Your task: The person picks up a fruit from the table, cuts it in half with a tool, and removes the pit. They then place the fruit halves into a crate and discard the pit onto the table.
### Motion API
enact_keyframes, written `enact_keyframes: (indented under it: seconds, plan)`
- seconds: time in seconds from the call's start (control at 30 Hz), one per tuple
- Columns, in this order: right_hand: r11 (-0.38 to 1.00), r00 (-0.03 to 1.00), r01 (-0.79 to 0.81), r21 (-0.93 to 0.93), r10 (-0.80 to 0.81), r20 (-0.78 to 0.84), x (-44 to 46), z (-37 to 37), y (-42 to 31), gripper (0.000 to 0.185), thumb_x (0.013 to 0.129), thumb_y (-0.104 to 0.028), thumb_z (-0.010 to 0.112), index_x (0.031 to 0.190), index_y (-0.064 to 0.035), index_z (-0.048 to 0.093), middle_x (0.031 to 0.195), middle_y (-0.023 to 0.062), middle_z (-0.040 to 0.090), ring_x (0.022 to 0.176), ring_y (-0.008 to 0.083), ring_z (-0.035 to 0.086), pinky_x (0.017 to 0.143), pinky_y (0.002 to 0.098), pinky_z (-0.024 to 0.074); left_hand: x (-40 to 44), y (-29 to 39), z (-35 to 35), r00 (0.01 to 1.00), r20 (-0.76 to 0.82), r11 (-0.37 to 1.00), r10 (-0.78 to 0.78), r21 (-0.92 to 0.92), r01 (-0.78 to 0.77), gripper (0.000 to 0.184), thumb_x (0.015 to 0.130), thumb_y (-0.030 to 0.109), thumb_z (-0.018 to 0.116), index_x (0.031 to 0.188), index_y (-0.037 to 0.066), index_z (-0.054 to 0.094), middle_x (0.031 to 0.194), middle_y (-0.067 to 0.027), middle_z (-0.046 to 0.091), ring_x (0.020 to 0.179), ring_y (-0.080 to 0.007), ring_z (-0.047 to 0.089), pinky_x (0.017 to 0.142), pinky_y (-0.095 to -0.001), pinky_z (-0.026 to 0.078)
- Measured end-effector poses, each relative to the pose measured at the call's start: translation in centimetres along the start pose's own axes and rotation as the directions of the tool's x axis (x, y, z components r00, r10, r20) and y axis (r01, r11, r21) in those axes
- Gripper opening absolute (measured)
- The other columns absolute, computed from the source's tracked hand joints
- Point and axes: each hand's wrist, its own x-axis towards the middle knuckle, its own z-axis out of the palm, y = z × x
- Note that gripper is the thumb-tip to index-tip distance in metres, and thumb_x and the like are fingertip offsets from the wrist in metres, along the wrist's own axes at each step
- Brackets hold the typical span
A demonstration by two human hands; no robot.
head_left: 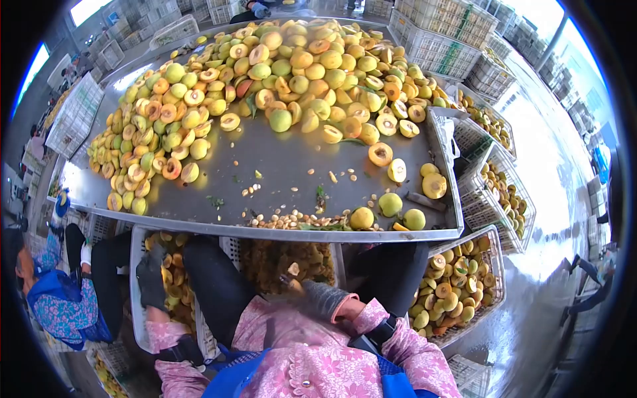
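Observation:
My left hand (152,278), in a dark grey glove, reaches over the left crate (137,302) of fruit halves (174,268). Its fingers look stretched out, somewhat blurred, and no held thing shows. Above the middle crate (338,255), my right hand (323,298) is closed in a grey knit glove. A small brownish tip pokes out of its fingers, and what it belongs to is hidden and smeared. Just beyond that tip is a pale fruit pit (293,268). Brownish scraps (265,255) fill the middle crate.
A raised-edge metal table (265,159) holds a big pile of yellow-green fruit (292,66), whole and halved, plus loose pits (298,220). A crate of fruit (454,288) stands at my right, and stacked crates (441,33) behind. Another person (66,298) sits at the left.

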Motion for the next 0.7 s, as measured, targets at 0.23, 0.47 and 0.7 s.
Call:
enact_keyframes:
  seconds: [0.23, 0.47, 0.7]
  plan:
    - [0.997, 0.996, -0.060, 0.037, 0.063, -0.065, 0.0, 0.2, 2.7, 0.036, 0.079, -0.027, 0.065, 0.096, 0.0019, 0.052, 0.084, 0.0214, 0.059, 0.074, 0.0335, 0.058, 0.066, 0.0407, 0.0443, 0.2, 8.8, 7.2, 0.859, 0.122, 0.838, 0.497, 0.188, -0.512, 0.021, 0.081, 0.017, 0.061, 0.097, 0.004, 0.064, 0.088, -0.0144, 0.064, 0.084, -0.0279, 0.062, 0.074, -0.0359, 0.049]
    - [0.997, 0.989, -0.054, 0.062, 0.062, -0.135, 2.4, 4.9, 12.0, 0.039, 0.081, -0.030, 0.062, 0.107, -0.0015, 0.054, 0.094, 0.0206, 0.060, 0.088, 0.0326, 0.058, 0.078, 0.0407, 0.0437, -5.6, 24.4, 27.2, 0.544, 0.597, 0.657, 0.590, 0.038, -0.753, 0.037, 0.077, 0.039, 0.062, 0.091, 0.005, 0.066, 0.090, -0.0183, 0.063, 0.086, -0.0335, 0.061, 0.079, -0.0423, 0.047]
    - [0.997, 0.990, -0.079, -0.021, 0.076, -0.119, 2.8, 4.9, 13.0, 0.040, 0.081, -0.034, 0.059, 0.106, -0.0024, 0.055, 0.091, 0.0247, 0.060, 0.090, 0.0354, 0.058, 0.080, 0.0426, 0.0442, -4.4, 24.0, 33.4, 0.423, 0.840, 0.744, 0.339, 0.037, -0.668, 0.046, 0.072, 0.036, 0.066, 0.101, 0.000, 0.060, 0.104, -0.0186, 0.061, 0.095, -0.0314, 0.059, 0.083, -0.0389, 0.046]
